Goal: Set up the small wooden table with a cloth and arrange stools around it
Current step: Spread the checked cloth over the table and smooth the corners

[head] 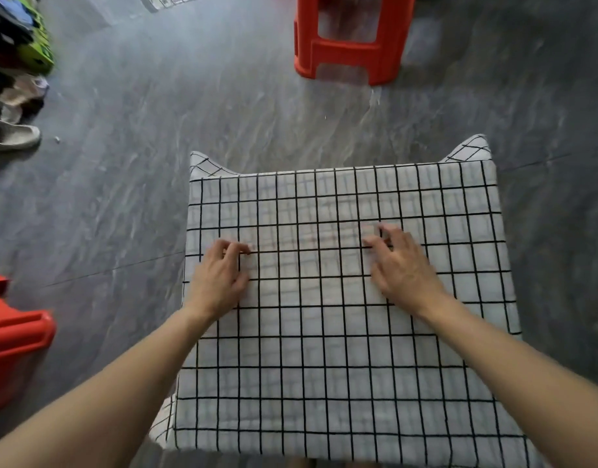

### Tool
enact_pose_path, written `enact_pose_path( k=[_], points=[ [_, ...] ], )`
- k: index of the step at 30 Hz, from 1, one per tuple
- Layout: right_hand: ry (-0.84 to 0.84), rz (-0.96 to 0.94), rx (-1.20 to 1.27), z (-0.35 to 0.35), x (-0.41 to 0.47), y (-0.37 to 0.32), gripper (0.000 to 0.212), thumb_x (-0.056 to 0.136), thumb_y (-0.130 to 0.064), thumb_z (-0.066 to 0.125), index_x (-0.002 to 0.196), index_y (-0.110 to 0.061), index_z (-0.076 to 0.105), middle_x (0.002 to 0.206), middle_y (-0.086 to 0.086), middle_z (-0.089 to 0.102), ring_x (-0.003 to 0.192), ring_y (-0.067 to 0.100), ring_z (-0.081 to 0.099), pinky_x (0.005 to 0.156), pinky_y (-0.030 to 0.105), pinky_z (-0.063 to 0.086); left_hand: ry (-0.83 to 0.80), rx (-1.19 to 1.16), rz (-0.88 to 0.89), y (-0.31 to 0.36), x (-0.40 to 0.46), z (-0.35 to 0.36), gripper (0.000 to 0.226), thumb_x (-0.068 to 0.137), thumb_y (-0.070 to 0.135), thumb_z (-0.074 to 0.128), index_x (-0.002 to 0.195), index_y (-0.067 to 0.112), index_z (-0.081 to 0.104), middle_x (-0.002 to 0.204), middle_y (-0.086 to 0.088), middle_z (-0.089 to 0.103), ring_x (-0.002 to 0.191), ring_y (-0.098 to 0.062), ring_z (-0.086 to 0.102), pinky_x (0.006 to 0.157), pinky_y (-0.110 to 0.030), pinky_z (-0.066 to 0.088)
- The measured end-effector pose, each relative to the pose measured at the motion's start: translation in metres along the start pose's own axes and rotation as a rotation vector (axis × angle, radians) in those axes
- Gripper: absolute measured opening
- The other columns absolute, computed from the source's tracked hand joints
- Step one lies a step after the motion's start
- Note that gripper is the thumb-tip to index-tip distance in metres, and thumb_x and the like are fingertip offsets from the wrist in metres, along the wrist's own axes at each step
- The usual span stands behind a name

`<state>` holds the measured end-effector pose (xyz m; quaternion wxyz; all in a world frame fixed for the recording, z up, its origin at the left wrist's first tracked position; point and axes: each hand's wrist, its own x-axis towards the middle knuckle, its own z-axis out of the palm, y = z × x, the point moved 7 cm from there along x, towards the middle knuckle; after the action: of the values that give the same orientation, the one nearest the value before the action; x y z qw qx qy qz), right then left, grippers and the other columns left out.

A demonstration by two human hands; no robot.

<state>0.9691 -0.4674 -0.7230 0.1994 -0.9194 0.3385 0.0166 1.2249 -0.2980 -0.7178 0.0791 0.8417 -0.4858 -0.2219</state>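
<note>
A white cloth with a black grid (324, 359) covers the whole small table; its far corners hang off as loose points and the wood is hidden. My left hand (220, 280) rests palm down on the cloth's left middle, fingers slightly bent. My right hand (402, 268) lies palm down right of centre with fingers spread. Neither hand grips anything. One red plastic stool (350, 38) stands on the floor beyond the table. Another red stool (14, 342) sits at the left edge, partly cut off.
The floor (156, 163) is dark grey with pale streaks. A heap of clothes and a green item (24, 45) lies at the far left, with a grey slipper (10, 135) beside it. Open floor lies between table and stools.
</note>
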Motion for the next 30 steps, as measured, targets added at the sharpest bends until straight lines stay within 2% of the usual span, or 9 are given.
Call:
enact_pose_path(
  k=[2, 4, 8, 11, 14, 18, 21, 25, 30],
  points=[
    [0.055, 0.139, -0.044, -0.02, -0.024, 0.054, 0.041, 0.085, -0.016, 0.058, 0.126, -0.014, 0.05, 0.129, 0.016, 0.039, 0.107, 0.034, 0.048, 0.085, 0.053, 0.049, 0.014, -0.011, -0.232, -0.032, -0.011, -0.01, 0.03, 0.093, 0.024, 0.054, 0.123, 0.021, 0.048, 0.123, -0.005, 0.04, 0.116, -0.028, 0.043, 0.089, -0.043, 0.047],
    [0.099, 0.351, -0.072, -0.037, -0.056, 0.108, 0.043, 0.081, -0.01, 0.061, 0.124, -0.009, 0.053, 0.127, 0.022, 0.041, 0.107, 0.042, 0.047, 0.085, 0.058, 0.048, -0.027, 0.024, -0.338, -0.053, -0.022, -0.016, 0.032, 0.093, 0.026, 0.051, 0.124, 0.025, 0.044, 0.125, -0.004, 0.036, 0.118, -0.03, 0.039, 0.086, -0.046, 0.049],
    [0.183, 0.786, -0.07, -0.064, -0.114, 0.147, 0.044, 0.078, -0.004, 0.064, 0.12, -0.002, 0.052, 0.128, 0.026, 0.038, 0.11, 0.047, 0.043, 0.091, 0.058, 0.042, -0.04, 0.265, -0.238, -0.054, -0.032, -0.025, 0.042, 0.083, 0.021, 0.062, 0.123, 0.016, 0.05, 0.122, -0.009, 0.045, 0.108, -0.032, 0.047, 0.081, -0.046, 0.048],
    [0.198, 0.582, -0.014, -0.059, -0.102, 0.091, 0.043, 0.076, -0.004, 0.065, 0.118, -0.004, 0.054, 0.122, 0.018, 0.041, 0.105, 0.038, 0.046, 0.085, 0.05, 0.047, -0.038, 0.319, 0.064, -0.007, -0.032, -0.012, 0.042, 0.077, 0.013, 0.067, 0.117, 0.012, 0.058, 0.113, -0.009, 0.054, 0.099, -0.031, 0.056, 0.075, -0.042, 0.051],
    [0.114, 0.338, 0.068, -0.031, -0.064, 0.01, 0.04, 0.079, -0.011, 0.063, 0.119, -0.01, 0.054, 0.118, 0.008, 0.044, 0.104, 0.025, 0.051, 0.078, 0.038, 0.054, -0.096, 0.206, 0.281, 0.06, -0.034, 0.011, 0.039, 0.076, 0.013, 0.066, 0.114, 0.015, 0.058, 0.112, -0.005, 0.055, 0.098, -0.024, 0.056, 0.077, -0.035, 0.054],
    [0.091, 0.317, 0.238, -0.004, -0.029, -0.074, 0.033, 0.082, -0.015, 0.062, 0.114, -0.014, 0.054, 0.114, 0.005, 0.044, 0.097, 0.019, 0.052, 0.072, 0.029, 0.054, -0.153, 0.023, 0.248, 0.114, -0.039, 0.04, 0.03, 0.074, 0.018, 0.059, 0.103, 0.02, 0.055, 0.108, 0.002, 0.05, 0.097, -0.019, 0.051, 0.072, -0.033, 0.051],
    [-0.001, 0.222, 0.243, 0.017, -0.03, -0.109, 0.032, 0.083, -0.016, 0.061, 0.115, -0.015, 0.053, 0.114, 0.007, 0.046, 0.101, 0.022, 0.051, 0.073, 0.033, 0.054, -0.152, 0.018, 0.187, 0.112, -0.055, 0.057, 0.035, 0.079, 0.03, 0.055, 0.113, 0.022, 0.054, 0.107, 0.002, 0.051, 0.096, -0.019, 0.048, 0.076, -0.036, 0.05],
    [-0.046, 0.241, 0.115, 0.027, -0.064, -0.064, 0.032, 0.08, -0.021, 0.064, 0.11, -0.016, 0.054, 0.109, 0.007, 0.046, 0.098, 0.024, 0.049, 0.075, 0.032, 0.051, -0.133, 0.038, 0.137, 0.075, -0.074, 0.05, 0.035, 0.087, 0.027, 0.056, 0.121, 0.027, 0.052, 0.119, 0.004, 0.048, 0.107, -0.017, 0.046, 0.082, -0.031, 0.05],
    [0.094, 0.647, 0.011, -0.016, -0.138, 0.072, 0.033, 0.081, -0.015, 0.064, 0.112, -0.01, 0.053, 0.115, 0.016, 0.042, 0.1, 0.034, 0.047, 0.075, 0.041, 0.047, -0.083, 0.058, -0.226, -0.019, -0.1, 0.015, 0.033, 0.091, 0.025, 0.057, 0.123, 0.027, 0.05, 0.124, 0.001, 0.044, 0.114, -0.021, 0.043, 0.074, -0.037, 0.05]
  ],
)
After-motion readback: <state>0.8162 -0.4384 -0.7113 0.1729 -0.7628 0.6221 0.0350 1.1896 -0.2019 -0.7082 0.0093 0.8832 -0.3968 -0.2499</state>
